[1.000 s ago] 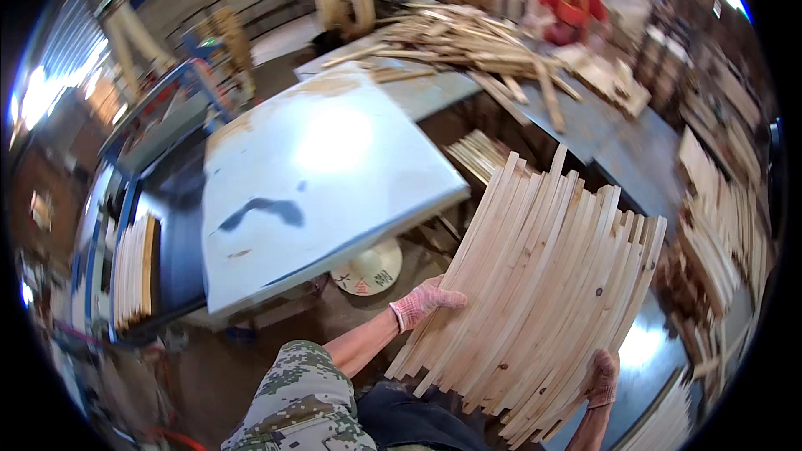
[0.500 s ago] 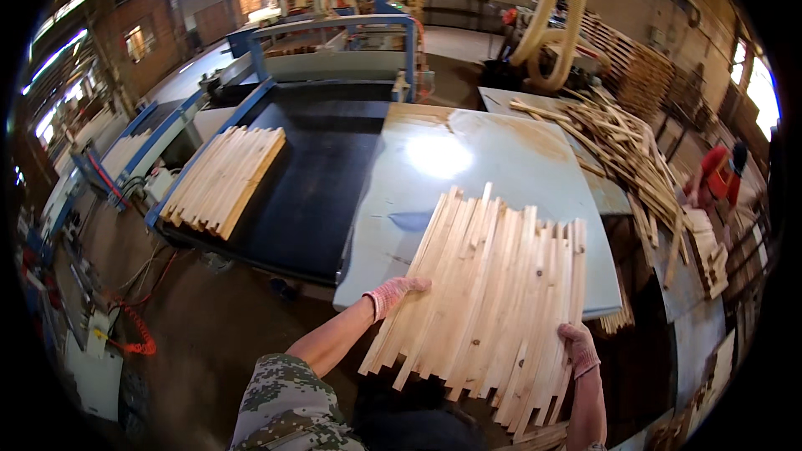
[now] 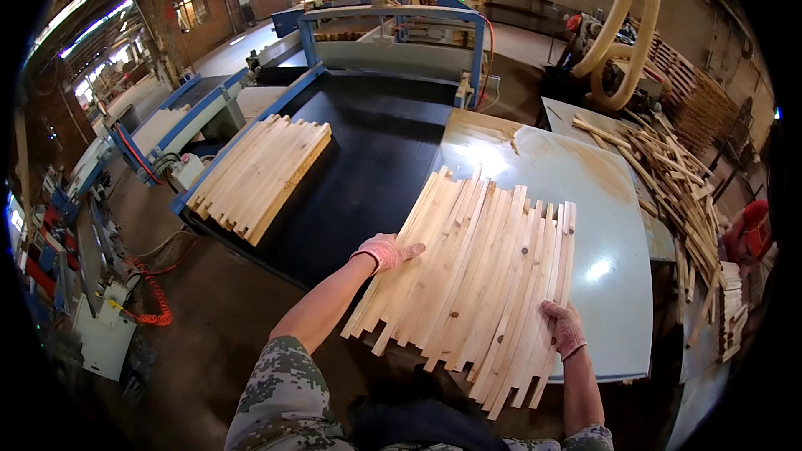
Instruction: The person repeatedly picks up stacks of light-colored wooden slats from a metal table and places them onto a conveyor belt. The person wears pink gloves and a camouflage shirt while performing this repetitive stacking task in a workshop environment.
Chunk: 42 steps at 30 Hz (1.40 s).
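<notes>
Between my hands is a wide batch of pale wooden strips (image 3: 464, 280), lying side by side with uneven ends and a few dark knots. My left hand (image 3: 386, 252), in a pinkish work glove, grips the batch's left edge with the thumb on top. On the opposite edge my gloved right hand (image 3: 565, 330) is closed, thumb over the outer strip and fingers hidden beneath. The far part of the batch is over a pale, glossy table (image 3: 614, 284); its near ends overhang the front edge. I cannot tell whether it touches the tabletop.
Left of the table runs a black conveyor belt (image 3: 359, 150) with a blue frame, leading under a blue gantry (image 3: 393, 12). A similar batch of strips (image 3: 259, 171) rests on its left side. Loose sticks (image 3: 668, 175) lie heaped at right, near a person in red (image 3: 749, 234).
My view has turned left. Both hands have carried the batch of wooden strips leftward across the table, toward the conveyor belt, keeping hold of both edges.
</notes>
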Motion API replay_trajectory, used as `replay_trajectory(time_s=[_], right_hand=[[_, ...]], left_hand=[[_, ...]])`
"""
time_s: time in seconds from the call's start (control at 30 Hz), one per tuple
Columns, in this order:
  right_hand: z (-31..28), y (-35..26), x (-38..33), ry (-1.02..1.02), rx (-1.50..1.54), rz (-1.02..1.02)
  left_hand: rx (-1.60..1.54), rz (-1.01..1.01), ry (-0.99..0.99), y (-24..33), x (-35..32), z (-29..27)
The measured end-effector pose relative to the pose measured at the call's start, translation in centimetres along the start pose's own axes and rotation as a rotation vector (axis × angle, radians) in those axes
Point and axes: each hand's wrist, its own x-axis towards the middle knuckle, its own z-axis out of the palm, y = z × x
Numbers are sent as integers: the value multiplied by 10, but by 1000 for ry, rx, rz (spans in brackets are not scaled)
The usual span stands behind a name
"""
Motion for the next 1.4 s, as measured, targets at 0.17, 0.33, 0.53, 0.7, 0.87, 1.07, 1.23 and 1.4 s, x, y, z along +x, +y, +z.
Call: replay_trajectory(time_s=[0.17, 0.33, 0.53, 0.7, 0.87, 1.07, 1.23, 1.4], right_hand=[[78, 0, 62, -35, 15, -64], [172, -14, 92, -99, -125, 17], [293, 14, 124, -153, -63, 9], [377, 30, 130, -187, -106, -2], [401, 17, 103, -122, -292, -32], [413, -20, 89, 40, -1337, 20], [419, 2, 98, 268, -1251, -146], [433, -20, 91, 222, -1192, -15]], left_hand=[[-31, -166, 365, -20, 33, -28], [101, -183, 500, -67, 35, -58], [236, -227, 578, -153, 56, -105], [246, -160, 656, -230, 77, -146], [309, -80, 672, -256, 78, -152], [296, -47, 677, -257, 71, -153], [275, -12, 648, -256, 65, -159], [271, -17, 658, -261, 69, -158]])
